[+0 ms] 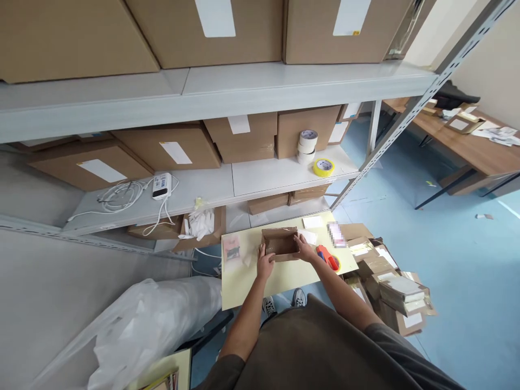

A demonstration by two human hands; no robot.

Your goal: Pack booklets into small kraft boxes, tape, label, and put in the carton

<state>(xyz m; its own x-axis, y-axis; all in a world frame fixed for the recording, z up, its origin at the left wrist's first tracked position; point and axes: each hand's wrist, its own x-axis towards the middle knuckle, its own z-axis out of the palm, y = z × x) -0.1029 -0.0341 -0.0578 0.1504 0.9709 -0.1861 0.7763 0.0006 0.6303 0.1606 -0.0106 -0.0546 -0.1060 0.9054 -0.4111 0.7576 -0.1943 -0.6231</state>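
Note:
A small brown cardboard box [285, 258], its top side open, sits on the pale yellow table [280, 277]. My left hand [265, 262] grips its left end, and my right hand [304, 248] grips its right end. The inside looks dark, with no contents that I can make out. To the right of my right hand lies a red tape dispenser [327, 257] with yellow tape. White paper [309, 236] lies just behind that hand. A clear plastic bag [233, 252] with something dark in it rests at the table's left.
Behind the table rises a grey metal shelf [260, 86] loaded with large cartons. Its middle board holds tape rolls [307, 142] and a white power strip [162, 186] with cables. Several small cartons [376, 268] are piled at the right. Bubble wrap [162, 314] stands at the left.

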